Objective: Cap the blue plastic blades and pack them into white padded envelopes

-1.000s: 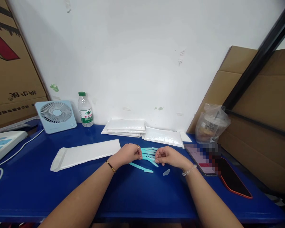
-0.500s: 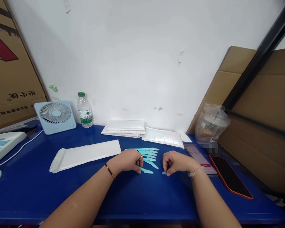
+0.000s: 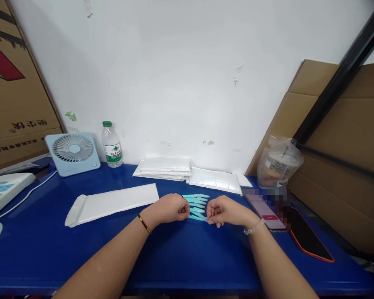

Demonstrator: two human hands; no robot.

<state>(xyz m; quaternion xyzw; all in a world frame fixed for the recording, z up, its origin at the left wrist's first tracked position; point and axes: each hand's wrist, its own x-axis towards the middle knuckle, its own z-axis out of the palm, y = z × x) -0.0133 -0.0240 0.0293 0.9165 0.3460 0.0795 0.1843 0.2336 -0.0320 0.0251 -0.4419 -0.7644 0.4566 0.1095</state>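
Observation:
Several turquoise eyebrow razors [image 3: 198,202] lie side by side on the blue table, their slim ends pointing right. My left hand [image 3: 173,207] comes in over their left ends and covers part of them. Its thumb and fingers pinch one eyebrow razor [image 3: 193,217] at the front of the row. Facing it from the right is my right hand [image 3: 222,211], its fingers closed around a small translucent cap [image 3: 203,217] by the tip of that razor. Whether the cap sits on the blade, I cannot tell.
White padded envelopes [image 3: 162,165] are stacked by the wall, and a long white one [image 3: 118,202] lies left. A fan [image 3: 73,153] and a water bottle [image 3: 112,145] stand behind it. Two phones [image 3: 311,234] and a bagged drink cup [image 3: 277,164] are on the right.
My right hand has moved left and slightly up with the cap, closing the gap between the hands. My left hand has brought the front razor up closer to the others.

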